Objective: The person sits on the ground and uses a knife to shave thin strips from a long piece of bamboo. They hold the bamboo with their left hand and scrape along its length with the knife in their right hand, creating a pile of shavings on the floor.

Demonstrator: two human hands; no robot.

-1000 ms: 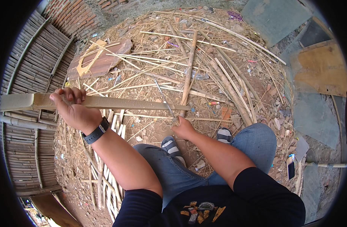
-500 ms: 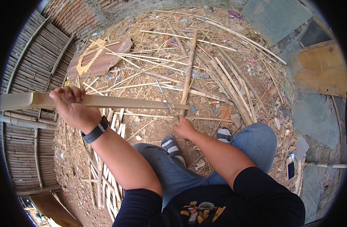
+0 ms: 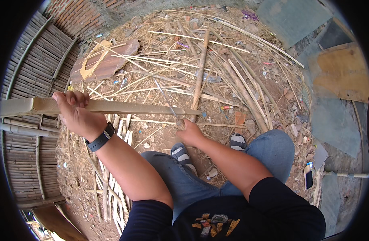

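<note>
A long split bamboo piece (image 3: 132, 107) stretches across from the left edge, its pale length level before me. My left hand (image 3: 80, 116), with a black watch on the wrist, is closed around it near its thicker left portion. Lower right of the bamboo, my right hand (image 3: 191, 133) is wrapped around the handle (image 3: 180, 124) of a long knife. The knife's narrow blade (image 3: 163, 93) slants up and left, crossing the bamboo near its right end. That end overlaps a round bamboo pole (image 3: 201, 74) on the ground; whether they touch I cannot tell.
Bamboo strips and straw litter the ground ahead. A bundle of pale strips (image 3: 112, 188) lies left of my legs. A rusty sheet (image 3: 112, 66) rests at the far left, beside a bamboo-slat wall (image 3: 27, 160). Grey panels (image 3: 333, 124) and a phone (image 3: 309, 179) lie right.
My right hand and the knife have shifted a little left along the bamboo, the blade tip swinging left too. The left hand and the bamboo have barely moved.
</note>
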